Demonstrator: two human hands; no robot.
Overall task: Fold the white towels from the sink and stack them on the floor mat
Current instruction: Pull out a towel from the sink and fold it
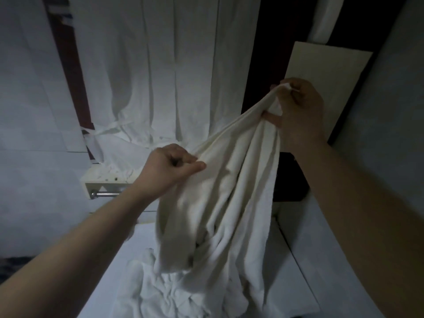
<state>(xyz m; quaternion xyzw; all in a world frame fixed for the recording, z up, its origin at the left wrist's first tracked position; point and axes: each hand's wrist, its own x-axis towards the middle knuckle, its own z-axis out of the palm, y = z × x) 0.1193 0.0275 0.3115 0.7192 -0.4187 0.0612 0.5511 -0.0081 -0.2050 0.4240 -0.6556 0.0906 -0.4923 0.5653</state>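
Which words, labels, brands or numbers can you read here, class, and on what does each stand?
None: no text shows anywhere.
The white towel held by the left hand and right hand is plain, as are the hanging white cloth and the pale board.

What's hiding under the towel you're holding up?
More crumpled white towels lie heaped under the held towel. Its hanging folds cover the rest of the heap.

Left of the raised towel (220,191) is open air, but the curtain (160,76) hangs behind it, a shelf (103,180) with a metal bar (105,193) juts out back-left, and crumpled towels (165,290) sit right under it.
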